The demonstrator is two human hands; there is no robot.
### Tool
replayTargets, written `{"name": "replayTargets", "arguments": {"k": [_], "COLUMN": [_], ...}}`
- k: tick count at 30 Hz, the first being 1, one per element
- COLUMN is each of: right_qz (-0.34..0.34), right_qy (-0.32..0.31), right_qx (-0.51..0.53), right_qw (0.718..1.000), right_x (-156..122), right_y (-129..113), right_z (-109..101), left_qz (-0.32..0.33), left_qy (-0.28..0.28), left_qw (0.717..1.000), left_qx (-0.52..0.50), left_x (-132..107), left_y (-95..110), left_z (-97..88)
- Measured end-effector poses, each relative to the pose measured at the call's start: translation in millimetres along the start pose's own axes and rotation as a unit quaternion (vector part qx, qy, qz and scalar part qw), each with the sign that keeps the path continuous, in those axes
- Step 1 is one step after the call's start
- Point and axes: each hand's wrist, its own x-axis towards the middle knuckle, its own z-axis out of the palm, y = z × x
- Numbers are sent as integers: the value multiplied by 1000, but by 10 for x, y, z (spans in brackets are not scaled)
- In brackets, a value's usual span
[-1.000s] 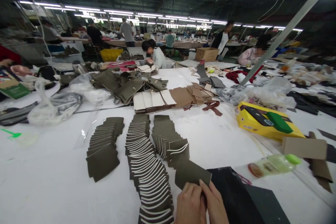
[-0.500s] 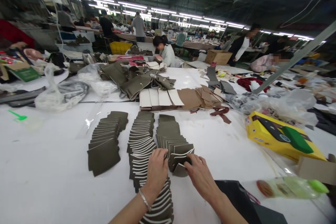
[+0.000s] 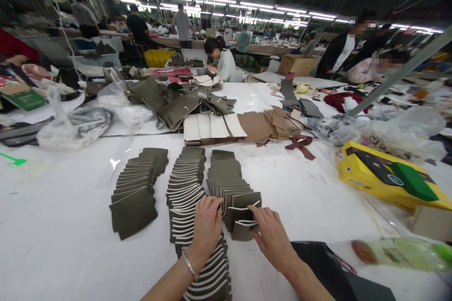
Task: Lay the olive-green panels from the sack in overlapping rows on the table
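Three rows of overlapping dark olive leather-like pieces lie on the white tabletop. My right hand [image 3: 271, 233] is closed with thumb and fingers on the right edge of a leather piece [image 3: 241, 214] at the near end of the right row [image 3: 226, 169]. Pale edges show on the pieces there, which stand slightly lifted. My left hand [image 3: 207, 223], a bracelet on its wrist, has its fingers bent together at that row's left edge; its fingertips are partly hidden. Under my left forearm runs the long middle row [image 3: 183, 188], with white edges showing. The left row [image 3: 134, 197] lies apart.
Beyond the rows sit stacked white and brown pieces [image 3: 215, 127] and a heap of olive bag parts [image 3: 176, 99]. At right are a yellow box [image 3: 388, 178], a plastic bottle [image 3: 399, 251] and a dark sheet [image 3: 328, 263]. A clear bag [image 3: 70, 122] lies left. Co-workers are farther back.
The view has shifted slightly. My right thumb has moved down a little along the pieces, and the near pale-edged piece lies flatter. My left hand stays at the right row's left edge.
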Motion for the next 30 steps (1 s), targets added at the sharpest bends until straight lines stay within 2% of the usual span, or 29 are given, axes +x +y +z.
{"name": "replayTargets", "arguments": {"k": [6, 13, 18, 23, 30], "right_qz": [12, -2, -4, 1, -3], "right_qy": [-33, -53, -63, -43, -4], "right_qx": [-37, -56, -56, -47, -39], "right_qw": [999, 997, 996, 998, 999], "right_x": [136, 306, 367, 343, 332], "right_y": [77, 105, 137, 100, 105], "right_z": [-4, 18, 49, 50, 68], "left_qz": [-17, -37, -41, -45, -10], "left_qy": [1, 10, -4, 2, 7], "left_qw": [1000, 999, 999, 998, 996], "left_qx": [14, 22, 28, 41, 87], "left_x": [59, 92, 125, 203, 250], "left_y": [28, -25, -19, -4, 0], "left_z": [115, 140, 172, 200, 278]}}
